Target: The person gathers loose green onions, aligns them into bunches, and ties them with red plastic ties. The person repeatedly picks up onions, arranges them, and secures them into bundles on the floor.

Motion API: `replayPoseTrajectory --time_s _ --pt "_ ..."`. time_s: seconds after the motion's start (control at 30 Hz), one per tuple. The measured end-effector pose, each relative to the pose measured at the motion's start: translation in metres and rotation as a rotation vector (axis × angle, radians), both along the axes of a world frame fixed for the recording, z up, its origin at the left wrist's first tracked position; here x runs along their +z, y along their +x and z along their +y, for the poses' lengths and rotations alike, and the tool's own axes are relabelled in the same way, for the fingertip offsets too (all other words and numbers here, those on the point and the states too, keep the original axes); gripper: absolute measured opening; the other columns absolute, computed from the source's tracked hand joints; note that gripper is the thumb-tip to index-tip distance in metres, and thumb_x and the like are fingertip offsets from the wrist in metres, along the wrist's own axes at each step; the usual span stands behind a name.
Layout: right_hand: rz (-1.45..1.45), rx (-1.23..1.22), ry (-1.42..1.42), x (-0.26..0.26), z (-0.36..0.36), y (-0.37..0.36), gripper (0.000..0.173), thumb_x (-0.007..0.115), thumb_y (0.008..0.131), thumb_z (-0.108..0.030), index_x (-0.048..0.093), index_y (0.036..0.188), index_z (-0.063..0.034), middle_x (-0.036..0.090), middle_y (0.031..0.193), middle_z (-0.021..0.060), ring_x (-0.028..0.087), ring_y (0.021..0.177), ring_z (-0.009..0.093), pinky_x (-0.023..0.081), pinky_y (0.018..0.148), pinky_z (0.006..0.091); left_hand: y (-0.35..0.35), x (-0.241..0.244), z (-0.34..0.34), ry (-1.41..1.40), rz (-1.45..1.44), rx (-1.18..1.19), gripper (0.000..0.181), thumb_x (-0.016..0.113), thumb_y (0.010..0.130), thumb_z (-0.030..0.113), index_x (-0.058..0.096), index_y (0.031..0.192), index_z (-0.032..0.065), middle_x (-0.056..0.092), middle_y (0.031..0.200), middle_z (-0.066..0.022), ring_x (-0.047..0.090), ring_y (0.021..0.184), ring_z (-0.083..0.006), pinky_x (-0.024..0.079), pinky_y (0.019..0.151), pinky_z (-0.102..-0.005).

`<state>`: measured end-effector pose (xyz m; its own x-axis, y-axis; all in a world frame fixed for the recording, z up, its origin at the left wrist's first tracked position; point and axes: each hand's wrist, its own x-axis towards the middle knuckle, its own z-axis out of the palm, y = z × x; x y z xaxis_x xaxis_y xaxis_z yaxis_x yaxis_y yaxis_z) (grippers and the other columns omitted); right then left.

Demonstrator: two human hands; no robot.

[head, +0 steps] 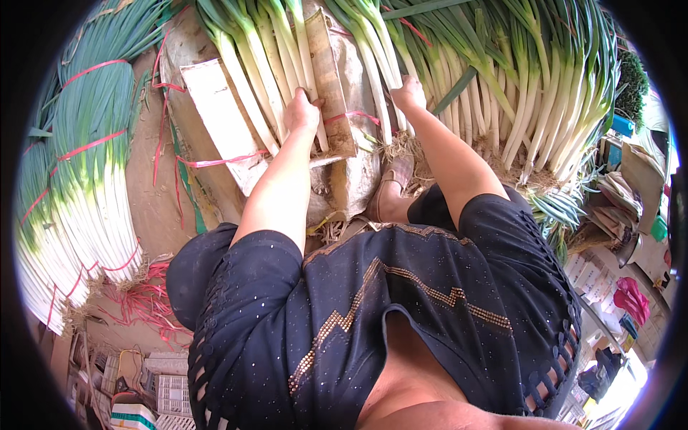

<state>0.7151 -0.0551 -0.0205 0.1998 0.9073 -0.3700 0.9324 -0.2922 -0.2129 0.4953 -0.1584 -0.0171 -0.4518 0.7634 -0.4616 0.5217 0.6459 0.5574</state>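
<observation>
My left hand (pixel 302 112) is closed around white stems of long green onions (pixel 263 70), which lie in a shallow, open-ended wooden trough (pixel 207 88) before me. Its fingertips are partly hidden. To the right, my right hand (pixel 409 95) grips a few green onions (pixel 379 64) by their lower white stems; their roots hang just below, beside the trough. A pink plastic tie (pixel 226 161) runs across the trough's lower part and out to the left. Another pink strip (pixel 352 114) lies at its right side.
Loose green onions with roots (pixel 537 107) are heaped at the right. Bundles bound with pink ties (pixel 91 156) lie at the left, near a tangle of pink strips (pixel 148 298). My shod foot (pixel 392 183) is close to the trough. Plastic crates (pixel 173 395) stand at the lower left.
</observation>
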Motion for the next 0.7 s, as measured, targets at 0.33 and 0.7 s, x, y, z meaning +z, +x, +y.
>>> replayPoseTrajectory --time_s 0.33,0.7 --pt "-0.071 -0.032 -0.289 0.007 -0.006 -0.02 0.093 0.079 0.051 -0.035 0.028 0.125 -0.0083 0.04 0.117 0.0131 0.044 0.11 0.03 0.039 0.091 0.0391 -0.004 -0.001 -0.006 0.021 -0.052 0.043 0.04 0.071 0.069 0.029 0.049 0.091 0.0039 0.061 0.083 -0.0167 0.057 0.083 -0.0352 0.044 0.071 -0.0413" --pt "0.879 0.097 -0.455 0.173 -0.028 -0.002 0.049 0.071 0.067 -0.031 0.055 0.101 0.0007 0.06 0.086 0.0102 0.059 0.073 0.017 0.048 0.066 0.0297 0.08 0.086 0.055 0.237 -1.693 0.414 0.047 0.06 0.082 0.035 0.049 0.111 0.0005 0.06 0.1 -0.0152 0.06 0.087 -0.0244 0.049 0.077 -0.0355"
